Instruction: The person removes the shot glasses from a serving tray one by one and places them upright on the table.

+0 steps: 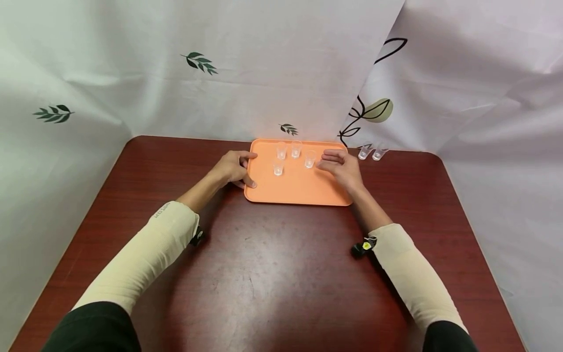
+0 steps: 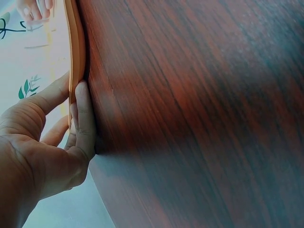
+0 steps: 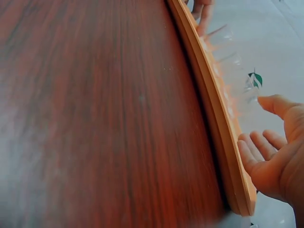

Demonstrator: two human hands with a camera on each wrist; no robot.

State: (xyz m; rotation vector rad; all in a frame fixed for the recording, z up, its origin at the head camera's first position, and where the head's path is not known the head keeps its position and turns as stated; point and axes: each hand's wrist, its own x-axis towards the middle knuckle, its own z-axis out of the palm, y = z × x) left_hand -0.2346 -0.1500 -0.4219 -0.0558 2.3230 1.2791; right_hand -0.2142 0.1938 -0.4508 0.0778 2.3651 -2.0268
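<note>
An orange tray (image 1: 299, 188) lies at the back of the table, with several small clear cups on it. My left hand (image 1: 233, 167) grips the tray's left edge, thumb on top and fingers underneath, as the left wrist view shows of the hand (image 2: 52, 137) and rim (image 2: 76, 52). Over the tray's right part, my right hand (image 1: 343, 168) holds nothing; its fingertips are close to the rightmost cup (image 1: 310, 159) on the tray. Whether they touch it I cannot tell. In the right wrist view that hand (image 3: 278, 152) has thumb and fingers spread apart.
Two more clear cups, one (image 1: 365, 150) beside the other (image 1: 380, 151), stand on the table (image 1: 264, 274) just right of the tray, near its back edge. A white patterned cloth (image 1: 246, 88) hangs directly behind the table.
</note>
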